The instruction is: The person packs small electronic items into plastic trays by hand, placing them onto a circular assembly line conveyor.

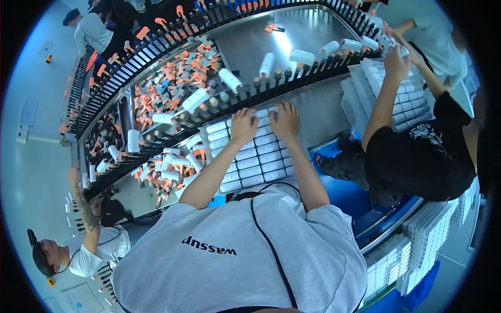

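A clear plastic tray holding rows of white oblong cases lies on the bench right in front of me. My left hand rests on its far rows, palm down, fingers reaching forward and slightly apart. To its right, my right hand lies over the far right corner of the tray, its thumb beside a white case. More white cases show in the gap between both hands. Neither hand visibly lifts anything; the undersides of the fingers are hidden.
Beyond the tray runs a black slotted rack carrying upright pieces and white cases. Left lies a heap of orange and grey parts. At right a co-worker's arm reaches over stacked clear trays. Another person works at lower left.
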{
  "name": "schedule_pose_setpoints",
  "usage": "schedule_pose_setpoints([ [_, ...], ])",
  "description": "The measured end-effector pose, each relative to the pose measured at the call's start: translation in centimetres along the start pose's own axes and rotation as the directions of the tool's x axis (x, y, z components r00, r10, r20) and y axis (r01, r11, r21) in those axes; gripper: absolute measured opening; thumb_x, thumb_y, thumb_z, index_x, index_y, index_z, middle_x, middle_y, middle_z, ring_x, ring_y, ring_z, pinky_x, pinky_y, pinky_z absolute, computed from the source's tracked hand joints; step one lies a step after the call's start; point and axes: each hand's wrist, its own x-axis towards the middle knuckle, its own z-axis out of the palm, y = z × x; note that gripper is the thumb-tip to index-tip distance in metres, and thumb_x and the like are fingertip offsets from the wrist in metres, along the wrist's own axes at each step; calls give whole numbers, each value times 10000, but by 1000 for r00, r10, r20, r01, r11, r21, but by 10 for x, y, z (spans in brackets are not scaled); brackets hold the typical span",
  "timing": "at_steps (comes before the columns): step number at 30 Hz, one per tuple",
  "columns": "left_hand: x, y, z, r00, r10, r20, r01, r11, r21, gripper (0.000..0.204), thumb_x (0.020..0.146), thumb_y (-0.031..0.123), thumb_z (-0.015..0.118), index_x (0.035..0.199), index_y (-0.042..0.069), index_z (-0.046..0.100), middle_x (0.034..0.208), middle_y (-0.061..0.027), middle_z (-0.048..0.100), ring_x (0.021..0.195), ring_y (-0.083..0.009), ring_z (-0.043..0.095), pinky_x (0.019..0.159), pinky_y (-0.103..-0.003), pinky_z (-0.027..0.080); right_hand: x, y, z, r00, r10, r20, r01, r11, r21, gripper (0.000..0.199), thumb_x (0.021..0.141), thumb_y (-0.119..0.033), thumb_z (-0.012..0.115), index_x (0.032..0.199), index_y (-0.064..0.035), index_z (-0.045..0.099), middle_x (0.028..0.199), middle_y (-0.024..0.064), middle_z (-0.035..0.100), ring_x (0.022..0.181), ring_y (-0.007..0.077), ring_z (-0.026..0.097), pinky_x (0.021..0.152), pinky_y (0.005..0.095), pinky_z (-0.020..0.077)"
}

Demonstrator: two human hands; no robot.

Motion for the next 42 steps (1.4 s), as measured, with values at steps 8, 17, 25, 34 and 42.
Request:
schedule_pose_setpoints([
  [8,-1,1,-1,1000,-14,21,13,999,33,262,931,195,655,1149,70,725,1143,-117,693,1116,-335,639,973,-475,461,0,-5,-3,1000,12,15,-12,1000,-22,329,927,-255,670,1187,-55,695,1306,146,643,1288,378,537,1070,511,425],
  [17,-6,1,-3,1000,11,-23,-11,1000,-2,248,930,187,660,1131,57,723,1117,-122,690,1109,-323,636,975,-465,465,-4,-12,-7,999,-34,-33,34,999,-18,324,926,-248,670,1177,-46,707,1294,156,650,1280,374,544,1065,504,428],
  [25,-5,4,-6,1000,21,-15,-21,1000,20,244,936,187,660,1136,62,723,1095,-118,684,1076,-329,639,954,-468,466,-5,-10,-6,997,-50,-61,49,999,-17,305,925,-239,665,1148,-34,703,1243,166,648,1235,377,554,1041,512,430],
  [34,-2,2,0,1000,13,-5,-13,999,33,265,933,192,651,1153,64,726,1103,-115,686,1090,-326,639,957,-468,460,-1,-8,-5,999,-8,-36,7,1000,-10,309,922,-250,664,1147,-42,702,1261,159,649,1247,374,557,1047,515,434],
  [42,0,5,0,1000,14,-11,-13,999,45,259,930,188,653,1143,62,727,1094,-114,692,1079,-325,644,957,-463,463,0,-6,-4,1000,20,19,-19,999,-39,334,933,-258,665,1188,-44,696,1315,152,637,1290,362,534,1081,502,417],
])
